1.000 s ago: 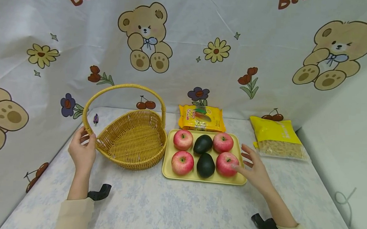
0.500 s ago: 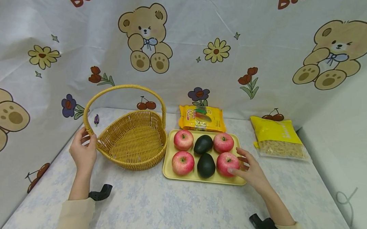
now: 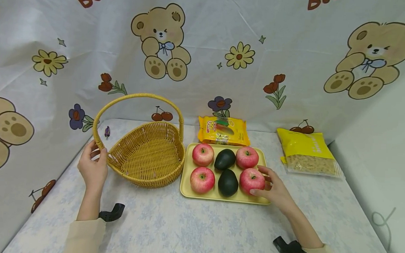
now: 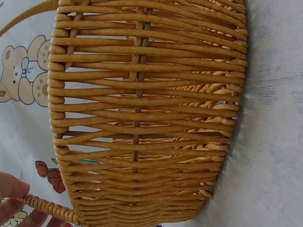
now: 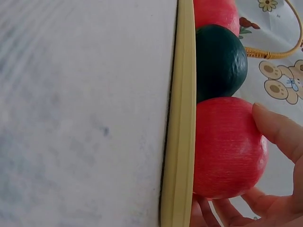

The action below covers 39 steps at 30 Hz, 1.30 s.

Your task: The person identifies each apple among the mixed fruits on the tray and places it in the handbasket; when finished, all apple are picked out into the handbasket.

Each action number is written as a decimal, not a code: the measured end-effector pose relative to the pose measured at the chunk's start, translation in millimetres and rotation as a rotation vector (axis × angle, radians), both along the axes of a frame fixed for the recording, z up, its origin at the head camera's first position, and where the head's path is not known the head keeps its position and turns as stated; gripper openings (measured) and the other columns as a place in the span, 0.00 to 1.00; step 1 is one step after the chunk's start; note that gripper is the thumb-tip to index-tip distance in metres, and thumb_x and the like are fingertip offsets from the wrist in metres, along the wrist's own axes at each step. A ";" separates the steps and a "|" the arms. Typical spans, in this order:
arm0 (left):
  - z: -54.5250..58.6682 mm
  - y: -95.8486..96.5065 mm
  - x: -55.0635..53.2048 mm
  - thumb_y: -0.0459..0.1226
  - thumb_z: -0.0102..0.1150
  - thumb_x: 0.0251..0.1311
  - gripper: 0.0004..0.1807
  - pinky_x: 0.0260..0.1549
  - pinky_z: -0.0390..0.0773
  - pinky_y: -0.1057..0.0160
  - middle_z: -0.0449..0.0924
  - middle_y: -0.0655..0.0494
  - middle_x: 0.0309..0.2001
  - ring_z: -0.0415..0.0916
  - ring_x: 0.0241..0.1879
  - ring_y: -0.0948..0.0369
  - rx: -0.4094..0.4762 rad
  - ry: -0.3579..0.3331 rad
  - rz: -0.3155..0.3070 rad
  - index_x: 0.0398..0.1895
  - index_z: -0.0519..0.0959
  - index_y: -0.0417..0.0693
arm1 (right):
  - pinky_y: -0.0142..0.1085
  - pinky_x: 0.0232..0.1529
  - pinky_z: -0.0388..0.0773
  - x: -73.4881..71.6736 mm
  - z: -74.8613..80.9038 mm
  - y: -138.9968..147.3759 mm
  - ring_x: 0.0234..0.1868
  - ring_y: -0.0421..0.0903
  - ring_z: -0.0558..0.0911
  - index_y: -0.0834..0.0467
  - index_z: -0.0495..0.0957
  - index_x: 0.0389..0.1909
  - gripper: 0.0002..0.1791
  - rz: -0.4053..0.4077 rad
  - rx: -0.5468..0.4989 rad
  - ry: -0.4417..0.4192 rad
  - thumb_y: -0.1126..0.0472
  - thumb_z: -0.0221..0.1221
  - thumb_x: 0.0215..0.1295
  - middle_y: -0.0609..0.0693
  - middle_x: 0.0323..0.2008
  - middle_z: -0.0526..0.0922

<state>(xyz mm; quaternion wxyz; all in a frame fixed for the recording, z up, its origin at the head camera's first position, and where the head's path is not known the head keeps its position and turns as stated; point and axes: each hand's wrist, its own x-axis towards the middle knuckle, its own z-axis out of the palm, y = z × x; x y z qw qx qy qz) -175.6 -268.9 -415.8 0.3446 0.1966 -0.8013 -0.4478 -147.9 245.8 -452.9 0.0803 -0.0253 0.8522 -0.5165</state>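
Note:
In the head view, my left hand grips the left foot of the tall handle on a yellow wicker basket. Thumb and fingers close around that handle in the left wrist view. My right hand is at the front right apple on a pale yellow tray. From the right wrist, the thumb presses the upper side of this red apple, with fingers curled round its other side. The apple still sits in the tray, beside a dark avocado.
The tray also carries another avocado and several more apples. Behind it lies an orange-yellow snack packet. A yellow bag of grain-like food lies at the right back. A small purple wrapped item is behind the basket.
My right hand has moved left, from beside the tray's right edge to around the front right apple, and its fingers have closed in. My left hand stays on the basket handle.

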 end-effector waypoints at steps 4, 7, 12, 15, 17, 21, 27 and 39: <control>-0.2 0.4 0.3 0.33 0.53 0.67 0.20 0.37 0.67 0.81 0.80 0.47 0.53 0.66 0.40 0.80 -0.003 0.007 -0.001 0.62 0.75 0.44 | 0.51 0.60 0.73 -0.4 -0.9 -0.4 0.62 0.60 0.68 0.58 0.57 0.71 0.44 -0.002 0.007 -0.020 0.59 0.69 0.56 0.62 0.65 0.66; -0.1 0.5 0.9 0.33 0.53 0.67 0.20 0.37 0.67 0.81 0.80 0.46 0.53 0.66 0.40 0.80 -0.003 0.009 -0.003 0.62 0.75 0.43 | 0.47 0.58 0.74 -1.0 -1.1 -0.4 0.61 0.60 0.69 0.59 0.58 0.71 0.43 -0.001 0.008 -0.025 0.59 0.69 0.56 0.62 0.65 0.66; 0.5 0.7 1.0 0.33 0.53 0.67 0.21 0.37 0.67 0.82 0.80 0.46 0.53 0.66 0.40 0.80 -0.004 0.008 -0.003 0.62 0.75 0.43 | 0.47 0.59 0.74 -1.4 0.5 -1.2 0.62 0.59 0.68 0.59 0.59 0.70 0.43 -0.010 0.016 -0.026 0.59 0.70 0.55 0.62 0.65 0.67; 0.7 0.8 0.6 0.33 0.53 0.67 0.21 0.37 0.67 0.82 0.80 0.46 0.53 0.66 0.40 0.80 -0.005 0.009 -0.002 0.62 0.75 0.43 | 0.45 0.58 0.74 -1.5 1.1 -1.4 0.62 0.59 0.68 0.59 0.60 0.70 0.43 -0.018 0.027 -0.022 0.59 0.70 0.55 0.62 0.64 0.67; 0.8 0.7 0.3 0.33 0.53 0.67 0.21 0.37 0.67 0.82 0.80 0.46 0.53 0.66 0.40 0.80 -0.005 0.010 -0.001 0.62 0.75 0.43 | 0.44 0.58 0.74 -1.5 1.3 -1.4 0.61 0.58 0.68 0.59 0.61 0.70 0.43 -0.026 0.032 -0.019 0.59 0.70 0.55 0.61 0.64 0.68; 0.4 0.2 -0.5 0.33 0.53 0.66 0.21 0.37 0.67 0.82 0.80 0.46 0.53 0.66 0.40 0.81 -0.008 0.009 0.000 0.63 0.75 0.43 | 0.42 0.57 0.75 -1.4 1.3 -1.5 0.61 0.58 0.68 0.59 0.61 0.69 0.42 -0.040 0.035 -0.020 0.59 0.70 0.55 0.61 0.64 0.69; 0.4 0.2 -0.2 0.34 0.53 0.67 0.21 0.37 0.66 0.82 0.80 0.45 0.54 0.65 0.39 0.81 -0.013 -0.001 0.003 0.63 0.75 0.44 | 0.48 0.60 0.73 -0.9 3.0 -1.0 0.61 0.58 0.68 0.59 0.62 0.69 0.43 -0.061 0.065 -0.028 0.56 0.71 0.54 0.61 0.64 0.69; -0.6 0.0 0.2 0.34 0.53 0.67 0.21 0.38 0.67 0.82 0.80 0.47 0.54 0.66 0.40 0.80 -0.004 -0.009 0.002 0.63 0.75 0.45 | 0.26 0.50 0.74 5.3 23.4 -0.1 0.61 0.57 0.68 0.58 0.62 0.69 0.43 -0.034 0.066 0.017 0.55 0.71 0.54 0.60 0.64 0.69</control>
